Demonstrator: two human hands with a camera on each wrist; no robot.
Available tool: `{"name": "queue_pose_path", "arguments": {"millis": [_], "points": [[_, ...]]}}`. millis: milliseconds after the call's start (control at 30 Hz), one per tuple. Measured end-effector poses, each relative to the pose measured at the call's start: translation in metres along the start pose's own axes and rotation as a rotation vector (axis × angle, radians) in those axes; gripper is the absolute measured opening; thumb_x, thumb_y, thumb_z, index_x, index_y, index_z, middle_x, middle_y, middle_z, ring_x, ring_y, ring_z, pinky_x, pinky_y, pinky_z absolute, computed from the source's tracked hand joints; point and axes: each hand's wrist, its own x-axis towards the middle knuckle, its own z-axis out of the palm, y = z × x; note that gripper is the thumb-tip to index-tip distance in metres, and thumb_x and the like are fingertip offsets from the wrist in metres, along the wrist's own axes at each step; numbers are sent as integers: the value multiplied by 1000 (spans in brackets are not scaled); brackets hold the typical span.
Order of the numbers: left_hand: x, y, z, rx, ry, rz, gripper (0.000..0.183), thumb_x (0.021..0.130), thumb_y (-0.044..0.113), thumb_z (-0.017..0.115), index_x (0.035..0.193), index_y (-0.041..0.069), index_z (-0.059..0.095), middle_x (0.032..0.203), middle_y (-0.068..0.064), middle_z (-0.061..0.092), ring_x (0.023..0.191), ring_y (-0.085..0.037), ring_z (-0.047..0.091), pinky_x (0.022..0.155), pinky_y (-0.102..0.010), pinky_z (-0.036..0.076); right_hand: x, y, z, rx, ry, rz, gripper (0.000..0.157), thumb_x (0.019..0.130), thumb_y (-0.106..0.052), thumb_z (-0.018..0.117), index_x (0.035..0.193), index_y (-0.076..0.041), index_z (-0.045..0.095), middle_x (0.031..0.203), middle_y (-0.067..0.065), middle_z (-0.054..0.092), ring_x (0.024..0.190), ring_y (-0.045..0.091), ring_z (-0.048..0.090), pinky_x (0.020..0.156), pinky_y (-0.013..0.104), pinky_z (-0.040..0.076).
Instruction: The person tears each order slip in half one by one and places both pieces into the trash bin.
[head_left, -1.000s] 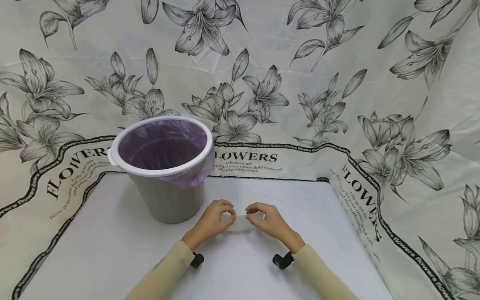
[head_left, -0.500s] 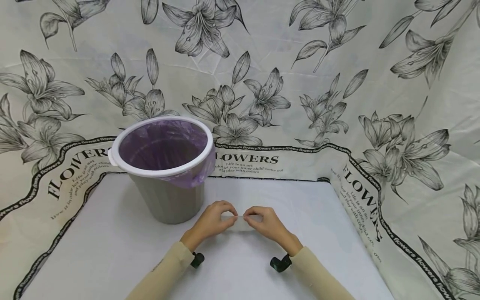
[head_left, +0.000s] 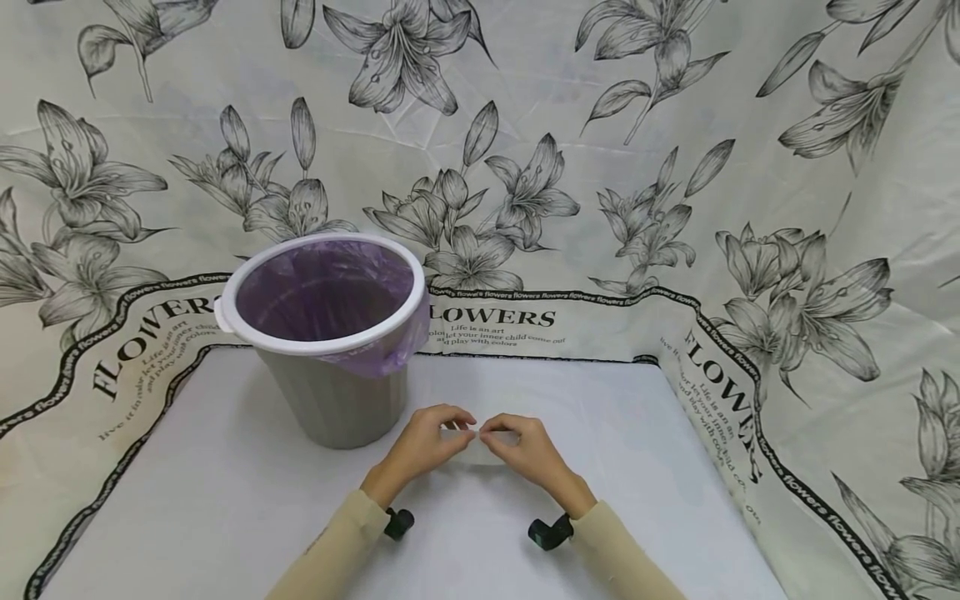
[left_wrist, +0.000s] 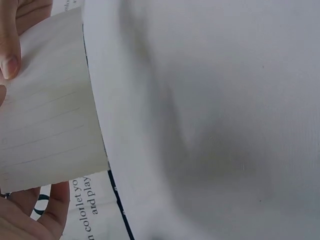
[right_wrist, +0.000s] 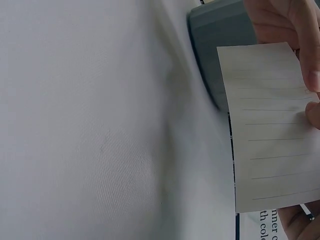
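A small sheet of lined paper [head_left: 482,455] is held between the two hands, low over the white table. The left hand [head_left: 422,440] pinches its upper edge between thumb and fingers, and the right hand [head_left: 527,450] pinches the same edge just beside it. Their thumbs nearly meet. In the left wrist view the ruled lines of the paper [left_wrist: 50,125] show at the left side, with a hand at either end. From the right wrist the paper [right_wrist: 270,130] looks flat with a slanted top corner; the thumbs lie on its right side.
Left of the hands stands a grey trash bin [head_left: 337,400] with a white rim [head_left: 232,312] and a purple bag [head_left: 378,354] lining it. White table [head_left: 600,467] surrounds the hands. A floral cloth [head_left: 480,208] hangs behind and at the sides.
The right hand has shifted slightly left along the paper's edge, bringing its fingertips close to those of the left hand. The left hand has barely moved, and the bin has stayed in place.
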Motion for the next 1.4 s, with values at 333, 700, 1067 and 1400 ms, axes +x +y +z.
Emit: {"name": "queue_pose_path", "arguments": {"millis": [333, 700, 1067, 1400], "points": [[-4, 2, 1, -73, 19, -44, 7, 95, 16, 76, 100, 13, 78, 100, 1, 78, 103, -18, 73, 94, -43, 58, 0, -7, 5, 56, 35, 52, 5, 94, -13, 76, 98, -12, 78, 95, 0, 79, 93, 20, 75, 88, 39, 60], [-11, -4, -2, -48, 10, -50, 4, 94, 14, 76, 97, 15, 78, 96, 4, 78, 98, -17, 73, 91, -41, 58, 0, -4, 5, -15, 24, 20, 18, 91, -13, 79, 109, -11, 75, 104, 0, 77, 97, 18, 72, 80, 44, 60], [-11, -8, -6, -64, -34, -33, 10, 95, 19, 75, 100, 12, 80, 100, -1, 80, 99, -21, 75, 91, -44, 59, 1, -5, 8, 31, -15, -10, 5, 93, -10, 77, 96, -14, 78, 94, -3, 79, 94, 19, 75, 86, 38, 60], [-12, -9, -6, -99, -41, -77, 10, 96, 20, 74, 100, 12, 79, 102, -1, 79, 103, -23, 74, 95, -48, 57, 1, -7, 10, 7, -41, 6, 5, 95, -9, 74, 98, -13, 75, 97, -1, 78, 98, 19, 75, 91, 41, 61]]}}
